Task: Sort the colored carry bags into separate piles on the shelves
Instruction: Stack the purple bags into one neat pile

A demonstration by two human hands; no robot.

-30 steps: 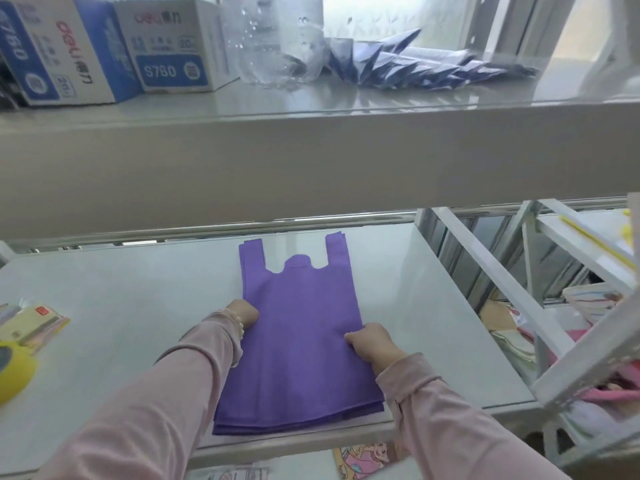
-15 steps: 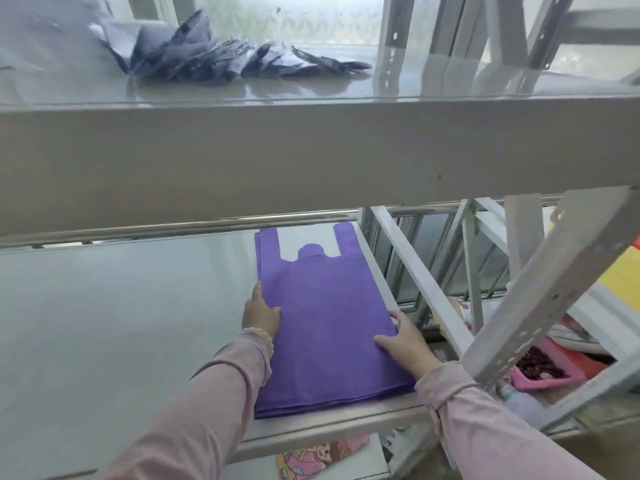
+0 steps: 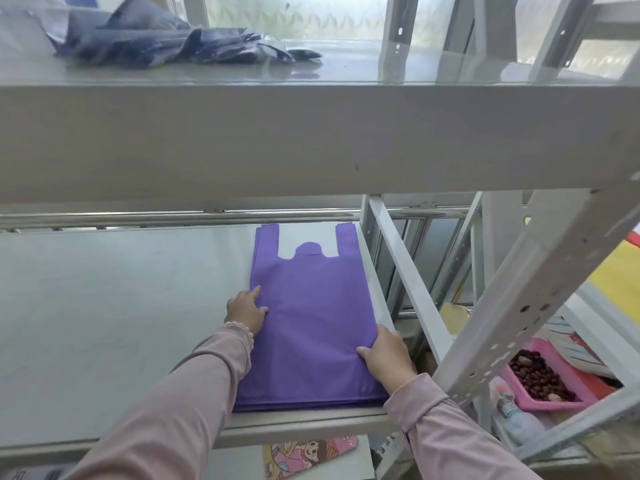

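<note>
A flat pile of purple carry bags lies on the middle shelf, at its right end, handles pointing away from me. My left hand rests against the pile's left edge with fingers straight. My right hand lies on the pile's right edge, thumb on top of the fabric; its other fingers are hidden from view. A loose heap of dark blue bags sits on the upper shelf at the left.
White metal uprights and a slanted brace stand just right of the pile. Behind them, a pink basket holds dark small items, with a bottle beside it. A cartoon-printed item lies on the level below.
The purple pile has been slid rightwards to the shelf's right end. Both hands went from gripping its sides to lying flatter along its edges. The view swung right; boxes and bottle left the frame.
</note>
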